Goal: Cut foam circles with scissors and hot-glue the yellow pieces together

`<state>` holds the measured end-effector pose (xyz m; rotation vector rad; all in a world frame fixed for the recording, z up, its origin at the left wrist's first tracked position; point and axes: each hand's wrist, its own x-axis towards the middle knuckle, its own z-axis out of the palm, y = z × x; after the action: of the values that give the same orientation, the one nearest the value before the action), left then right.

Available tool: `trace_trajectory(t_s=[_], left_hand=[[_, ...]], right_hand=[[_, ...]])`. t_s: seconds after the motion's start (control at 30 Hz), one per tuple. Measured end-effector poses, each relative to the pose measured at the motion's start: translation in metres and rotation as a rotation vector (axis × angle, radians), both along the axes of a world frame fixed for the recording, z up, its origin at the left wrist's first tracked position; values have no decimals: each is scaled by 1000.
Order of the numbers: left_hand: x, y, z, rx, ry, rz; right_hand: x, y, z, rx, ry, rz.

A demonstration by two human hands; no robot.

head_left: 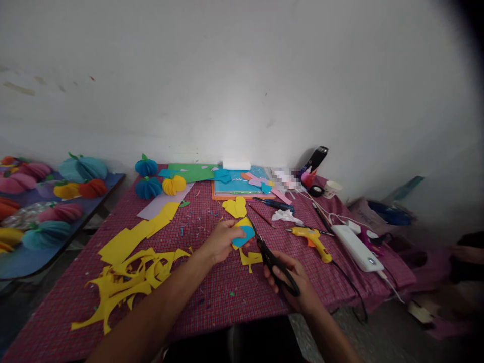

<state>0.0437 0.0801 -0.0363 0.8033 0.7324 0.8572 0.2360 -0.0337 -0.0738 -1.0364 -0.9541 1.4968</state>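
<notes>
Near the middle of the table, my left hand (222,242) pinches a yellow paper piece (238,222) with a blue paper shape (244,236) lying on top of it. My right hand (290,277) is closed round the handles of black scissors (275,263). The scissor blades point up and left, at the right edge of the held paper. Just beyond my left hand lie cut yellow shapes (235,207). A yellow offcut (251,258) rests on the cloth between my hands.
Yellow scraps (132,282) and yellow sheets (124,244) cover the left. A yellow glue gun (313,241), white power strip (357,248), paper cup (333,188) and black bottle (316,159) stand or lie right. Paper pumpkins (148,187) sit back left, more on a blue table (49,254).
</notes>
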Motion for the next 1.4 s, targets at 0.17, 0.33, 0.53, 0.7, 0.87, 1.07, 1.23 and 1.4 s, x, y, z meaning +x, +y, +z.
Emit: trace_trajectory(t_s=[0.17,0.33,0.53,0.7,0.87,1.07,1.23,1.4], left_hand=[[-1,0,-1,-1,-7,-5],[-1,0,-2,7,-6,-41],[-2,-1,-1,27,-2,-98],[-3,0,-4,54,16,-148],[-3,1,-9,53,23,-167],[-3,1,-8,47,42,-169],[-3,0,-7,46,84,-172],[-3,0,-8,49,83,-181]], right_hand=[[2,1,4,-10,-37,3],[9,0,4,-12,-74,38],[17,-2,4,6,-133,64],[24,-3,4,-5,-172,87],[27,-4,5,-16,-187,111],[30,-4,3,-21,-157,118],[34,-4,5,-37,-127,146],[33,-2,8,-27,-141,148]])
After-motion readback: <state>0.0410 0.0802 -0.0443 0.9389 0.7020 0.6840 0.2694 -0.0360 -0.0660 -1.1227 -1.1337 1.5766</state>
